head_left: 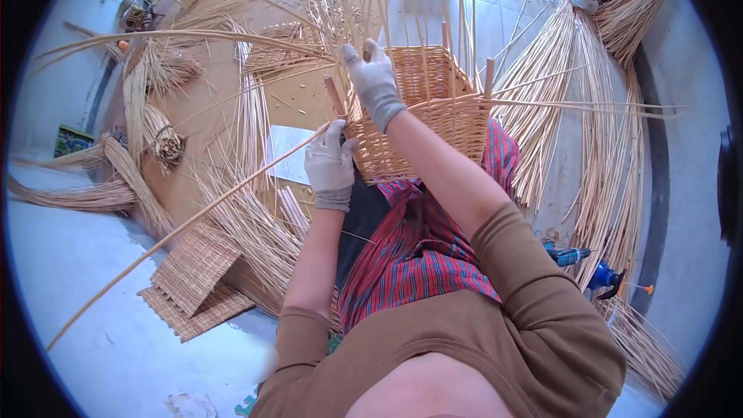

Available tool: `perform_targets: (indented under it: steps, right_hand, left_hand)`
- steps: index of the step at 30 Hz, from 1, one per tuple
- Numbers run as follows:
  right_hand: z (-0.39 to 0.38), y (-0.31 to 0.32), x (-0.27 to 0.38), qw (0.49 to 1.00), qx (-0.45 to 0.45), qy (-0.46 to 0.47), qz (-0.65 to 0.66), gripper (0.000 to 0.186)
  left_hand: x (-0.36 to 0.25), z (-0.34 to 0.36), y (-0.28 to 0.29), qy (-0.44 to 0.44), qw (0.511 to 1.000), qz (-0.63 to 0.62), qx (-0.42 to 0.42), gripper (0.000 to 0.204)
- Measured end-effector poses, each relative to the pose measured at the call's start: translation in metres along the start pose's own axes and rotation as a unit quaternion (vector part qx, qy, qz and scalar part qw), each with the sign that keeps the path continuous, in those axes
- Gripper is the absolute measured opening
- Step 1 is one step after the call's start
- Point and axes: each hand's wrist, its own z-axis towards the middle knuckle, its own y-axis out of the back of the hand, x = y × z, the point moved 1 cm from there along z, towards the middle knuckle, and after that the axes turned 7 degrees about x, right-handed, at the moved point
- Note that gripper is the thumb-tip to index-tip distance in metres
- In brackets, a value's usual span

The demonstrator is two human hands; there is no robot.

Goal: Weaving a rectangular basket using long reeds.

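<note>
At the far left, against the wall, a small green-and-dark rectangular package sits on the floor, its print too small to make out. Beside it lie bundles of willow rods, and nearer the person two flat woven mats overlap on the pale floor. A white paper sheet lies just left of the hands. The gloved left hand is curled around one long rod that runs down toward the lower left, held against the near left corner of the half-woven wicker basket. The basket rests on the lap, on a red plaid cloth. The gloved right hand pinches upright stakes at the basket's rim. To the right, loose rods fan out, with a blue tool near them.
</note>
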Motion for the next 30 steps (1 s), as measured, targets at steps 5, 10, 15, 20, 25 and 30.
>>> perform_targets:
  steps: [5, 10, 15, 20, 25, 30]
  right_hand:
    - [-0.022, 0.004, 0.027, 0.964, 0.029, 0.065, 0.257, 0.033]
    - [-0.017, 0.027, 0.067, 0.957, 0.280, 0.005, 0.080, 0.059]
    - [-0.006, 0.019, 0.061, 0.907, 0.362, -0.125, 0.173, 0.060]
    - [-0.025, 0.041, 0.112, 0.881, 0.008, 0.435, 0.185, 0.055]
    - [-0.050, 0.020, 0.032, 0.936, 0.210, 0.135, 0.247, 0.058]
    - [-0.067, 0.015, 0.023, 0.942, 0.099, 0.160, 0.277, 0.031]
  left_hand:
    - [0.006, 0.002, 0.004, -0.006, 1.000, -0.018, 0.017, 0.037]
    - [0.006, 0.001, 0.010, 0.022, 0.999, -0.025, 0.037, 0.034]
    - [0.007, 0.003, 0.009, 0.019, 0.998, -0.045, 0.045, 0.032]
    - [0.007, 0.010, 0.017, 0.008, 0.996, -0.067, 0.050, 0.031]
    - [0.007, 0.013, 0.013, -0.035, 0.999, -0.024, 0.020, 0.028]
    - [0.003, 0.012, 0.019, 0.008, 0.994, -0.099, 0.056, 0.024]
